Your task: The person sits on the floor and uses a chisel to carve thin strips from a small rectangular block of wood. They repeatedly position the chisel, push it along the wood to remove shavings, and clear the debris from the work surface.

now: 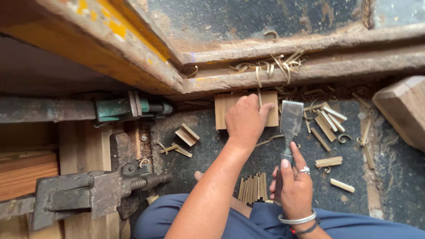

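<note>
Head view, items by size. Rusted metal beam (310, 71): runs left to right, bounding the dark floor (389, 177) at its far edge; curled shavings (274, 66) lie on it. Iron vise (88, 190): closes off the left side. Timber block (405, 108): closes the right. Open floor lies between, littered with strips. Wood slab (230, 110): flat against the beam, grain running away from the person. Left hand (245, 119): pressed flat on the slab, grasping nothing. Right hand (294, 186): closed around chisel (290, 121), long axis upright, blade pointing toward the beam, just right of the slab. Split strips (253, 188): bundled near the knees.
</note>
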